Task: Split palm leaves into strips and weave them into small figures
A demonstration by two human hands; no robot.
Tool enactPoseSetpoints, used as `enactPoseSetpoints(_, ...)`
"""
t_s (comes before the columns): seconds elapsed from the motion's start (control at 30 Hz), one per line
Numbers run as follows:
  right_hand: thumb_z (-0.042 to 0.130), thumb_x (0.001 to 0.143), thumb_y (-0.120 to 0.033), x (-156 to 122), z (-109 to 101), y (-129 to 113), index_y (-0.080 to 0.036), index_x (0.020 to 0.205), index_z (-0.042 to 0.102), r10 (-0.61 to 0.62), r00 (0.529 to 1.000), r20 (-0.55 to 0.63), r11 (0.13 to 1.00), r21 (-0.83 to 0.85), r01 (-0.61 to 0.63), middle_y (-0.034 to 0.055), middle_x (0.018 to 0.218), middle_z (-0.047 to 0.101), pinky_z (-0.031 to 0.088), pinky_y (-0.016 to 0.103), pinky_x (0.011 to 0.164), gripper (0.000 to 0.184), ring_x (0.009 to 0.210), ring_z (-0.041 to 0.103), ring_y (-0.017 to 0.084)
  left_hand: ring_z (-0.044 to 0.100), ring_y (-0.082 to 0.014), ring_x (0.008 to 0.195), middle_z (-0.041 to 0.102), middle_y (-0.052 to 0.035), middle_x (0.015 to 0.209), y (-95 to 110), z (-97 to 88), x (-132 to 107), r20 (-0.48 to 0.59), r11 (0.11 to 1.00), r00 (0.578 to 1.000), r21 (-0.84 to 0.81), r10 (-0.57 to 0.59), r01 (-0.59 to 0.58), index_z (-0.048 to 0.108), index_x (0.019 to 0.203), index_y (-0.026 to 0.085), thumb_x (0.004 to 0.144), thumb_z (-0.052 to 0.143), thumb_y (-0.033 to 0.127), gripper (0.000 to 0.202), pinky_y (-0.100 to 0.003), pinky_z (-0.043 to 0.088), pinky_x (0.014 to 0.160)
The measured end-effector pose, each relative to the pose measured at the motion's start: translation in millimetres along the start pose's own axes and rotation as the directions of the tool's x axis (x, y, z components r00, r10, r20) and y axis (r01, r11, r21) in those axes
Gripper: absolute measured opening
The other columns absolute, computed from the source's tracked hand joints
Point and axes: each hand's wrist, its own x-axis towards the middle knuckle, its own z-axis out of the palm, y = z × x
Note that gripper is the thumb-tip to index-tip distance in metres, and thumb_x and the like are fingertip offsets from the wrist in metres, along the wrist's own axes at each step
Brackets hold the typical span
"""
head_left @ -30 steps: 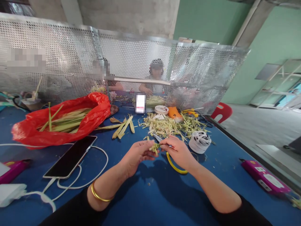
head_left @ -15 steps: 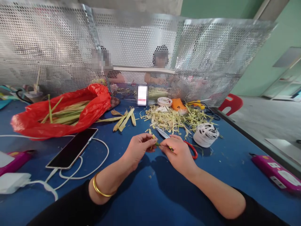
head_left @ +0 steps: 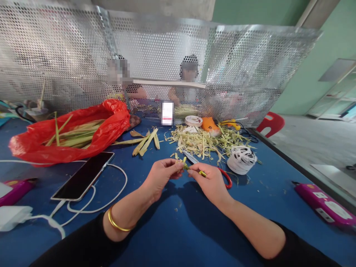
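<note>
Near the middle of the table, my left hand [head_left: 164,171] pinches a small piece of green-yellow leaf strip [head_left: 184,163] between thumb and fingers. My right hand [head_left: 208,180] is closed at the piece's other side, its thumb and forefinger pressed together close to my left fingertips. A yellow-green bit shows among the right fingers; whether it belongs to the same strip is unclear. Behind the right hand lies a pair of scissors [head_left: 228,179] with red handles, the blades pointing away to the left and partly hidden by the hand.
A pile of leaf scraps [head_left: 200,142] lies beyond my hands, beside a roll of white tape [head_left: 241,160]. Left are loose leaves [head_left: 148,142], a red plastic bag [head_left: 33,148] of leaves and a cabled phone [head_left: 83,178]. A perforated metal screen [head_left: 167,44] closes the back; people sit behind.
The view has shifted slightly. Both hands keep their pinch close together, and the leaf piece between them has turned a little, its pale end now pointing up.
</note>
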Motion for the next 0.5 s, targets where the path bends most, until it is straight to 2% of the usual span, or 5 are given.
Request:
enactPoseSetpoints(0.07, 0.058, 0.079, -0.025, -1.3, 1.6, 0.1, -0.019, 0.07, 0.067, -0.012, 1.0, 0.027, 1.0, -0.018, 0.012, -0.0002, 0.065, 0.067, 0.044, 0.026, 0.065, 0.015, 0.065, 0.059, 0.016, 0.056, -0.0108, 0.061, 0.063, 0.0006, 0.064, -0.5, 1.8, 0.1, -0.047, 0.995, 0.995, 0.051, 0.091, -0.089, 0.067, 0.07, 0.014, 0.062, 0.076, 0.035, 0.024, -0.024, 0.047, 0.066)
enactPoseSetpoints(0.13, 0.057, 0.08, -0.025, -1.5, 2.1, -0.1, -0.019, 0.07, 0.067, 0.008, 0.998, 0.054, 1.0, 0.007, -0.008, 0.0002, 0.066, 0.068, 0.045, 0.026, 0.064, 0.015, 0.065, 0.06, 0.016, 0.055, -0.0106, 0.061, 0.063, 0.0009, 0.063, 1.0, 1.2, 1.2, -0.045, 0.989, 0.991, 0.088, 0.124, -0.119, 0.068, 0.069, 0.015, 0.062, 0.076, 0.033, 0.022, -0.025, 0.047, 0.066)
enactPoseSetpoints(0.27, 0.055, 0.082, -0.028, 0.6, 0.8, 0.4, -0.019, 0.082, 0.071, 0.074, 0.992, 0.106, 0.99, 0.111, -0.086, 0.0027, 0.076, 0.074, 0.047, 0.027, 0.067, 0.019, 0.072, 0.064, 0.018, 0.055, -0.0106, 0.059, 0.062, -0.0006, 0.064, 4.4, -4.4, 3.2, 0.014, 1.0, 1.0, -0.007, 0.017, -0.017, 0.066, 0.069, 0.015, 0.066, 0.072, 0.045, 0.031, -0.025, 0.047, 0.065)
enactPoseSetpoints(0.37, 0.056, 0.081, -0.029, 1.9, 0.5, 1.7, -0.018, 0.085, 0.072, 0.094, 0.992, 0.09, 0.984, 0.146, -0.106, 0.003, 0.076, 0.074, 0.048, 0.027, 0.067, 0.02, 0.072, 0.065, 0.018, 0.057, -0.0129, 0.063, 0.065, -0.0049, 0.073, 4.4, -5.5, 1.8, 0.039, 0.996, 0.999, -0.091, -0.011, 0.015, 0.066, 0.074, 0.014, 0.071, 0.064, 0.055, 0.041, -0.027, 0.048, 0.066)
enactPoseSetpoints(0.5, 0.056, 0.082, -0.026, 1.4, 1.3, 1.4, -0.019, 0.089, 0.072, 0.049, 0.993, 0.104, 0.993, 0.102, -0.06, 0.0021, 0.075, 0.073, 0.048, 0.027, 0.066, 0.02, 0.072, 0.066, 0.018, 0.056, -0.0119, 0.062, 0.064, -0.0032, 0.069, 2.5, -1.4, -1.4, 0.046, 1.0, 0.999, 0.024, 0.001, -0.002, 0.066, 0.072, 0.014, 0.065, 0.073, 0.046, 0.033, -0.023, 0.045, 0.061)
